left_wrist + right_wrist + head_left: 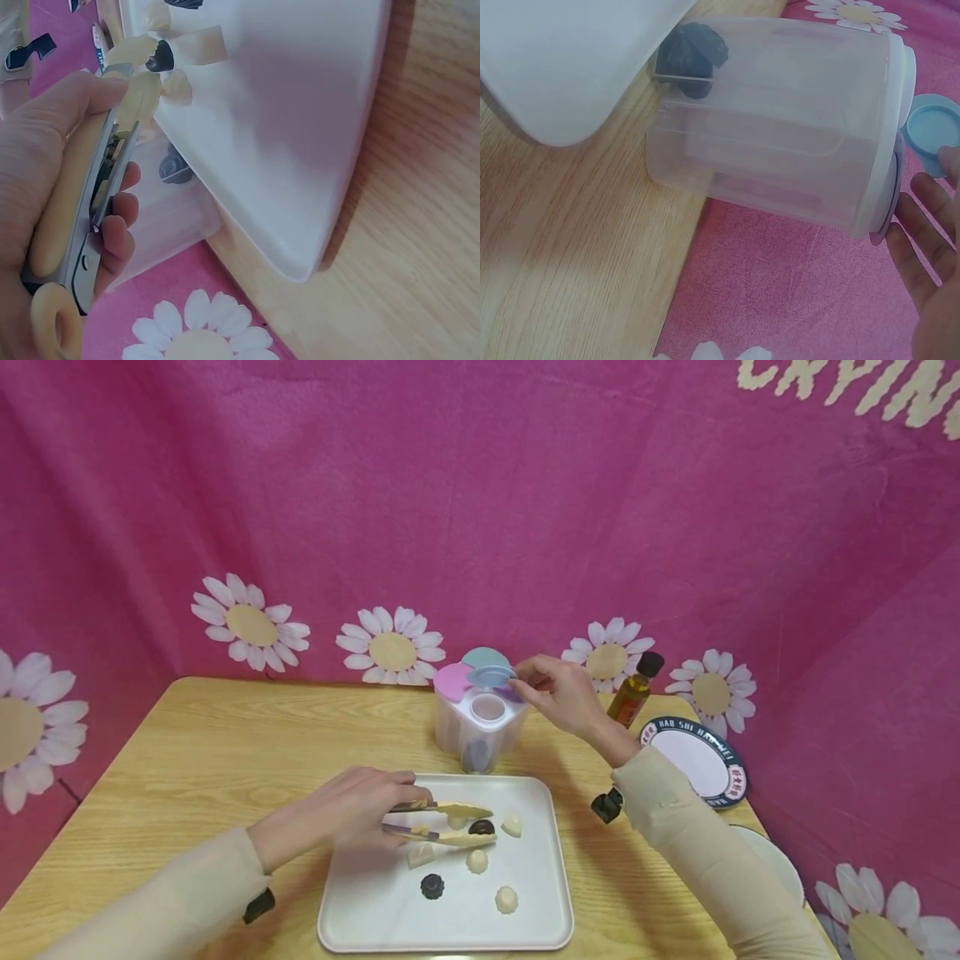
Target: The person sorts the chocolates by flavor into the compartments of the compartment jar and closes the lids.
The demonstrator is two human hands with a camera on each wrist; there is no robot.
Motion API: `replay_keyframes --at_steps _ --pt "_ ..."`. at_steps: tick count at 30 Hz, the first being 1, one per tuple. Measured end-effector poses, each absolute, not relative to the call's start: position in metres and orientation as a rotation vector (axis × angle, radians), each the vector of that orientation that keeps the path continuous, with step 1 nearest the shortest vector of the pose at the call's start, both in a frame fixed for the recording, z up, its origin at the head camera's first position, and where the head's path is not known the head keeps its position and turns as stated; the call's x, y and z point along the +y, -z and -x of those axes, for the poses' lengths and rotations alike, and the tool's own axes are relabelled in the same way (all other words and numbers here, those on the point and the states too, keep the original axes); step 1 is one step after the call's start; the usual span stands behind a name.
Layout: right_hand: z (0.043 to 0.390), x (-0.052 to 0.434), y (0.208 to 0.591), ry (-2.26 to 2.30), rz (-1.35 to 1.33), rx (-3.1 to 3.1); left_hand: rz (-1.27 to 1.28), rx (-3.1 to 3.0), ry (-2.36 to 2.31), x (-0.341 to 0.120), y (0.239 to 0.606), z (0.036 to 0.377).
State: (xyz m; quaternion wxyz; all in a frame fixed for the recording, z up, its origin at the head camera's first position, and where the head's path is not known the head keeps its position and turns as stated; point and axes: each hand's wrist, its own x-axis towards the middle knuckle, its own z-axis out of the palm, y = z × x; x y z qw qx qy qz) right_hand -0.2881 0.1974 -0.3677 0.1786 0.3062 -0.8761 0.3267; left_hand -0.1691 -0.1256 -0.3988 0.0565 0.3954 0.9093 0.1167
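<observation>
My left hand (367, 806) grips a pair of kitchen tongs (90, 202) with cream tips over the white tray (442, 927). Between the tong tips lies a dark, chocolate-like piece (482, 828). On the tray sit several cream pieces (507, 900) and another dark fluted one (432, 886). Behind the tray stands a clear divided container (780, 112) with coloured flip lids; dark pieces (694, 60) show at its bottom. My right hand (558, 693) holds the raised blue lid (934, 129) by its edge, above the container's round opening (488, 707).
A bottle of amber liquid (630, 697) with a dark cap stands right of the container. An oval plate with a dark rim (733, 777) lies beside it, and a pale round dish (780, 860) is nearer. A pink flowered cloth (480, 510) hangs behind the wooden table (225, 735).
</observation>
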Motion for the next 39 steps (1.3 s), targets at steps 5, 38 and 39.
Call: replay_keyframes --at_steps 5,38,39 --pt "0.288 0.199 0.367 -0.919 -0.863 -2.484 -1.204 2.756 -0.343 -0.123 0.396 0.169" --pt "0.289 0.198 0.368 -0.919 -0.875 -2.456 -1.319 2.819 -0.351 -0.134 0.387 0.168" --pt "0.289 0.198 0.368 -0.921 -0.877 -2.453 -1.318 2.827 -0.369 -0.136 0.385 0.169"
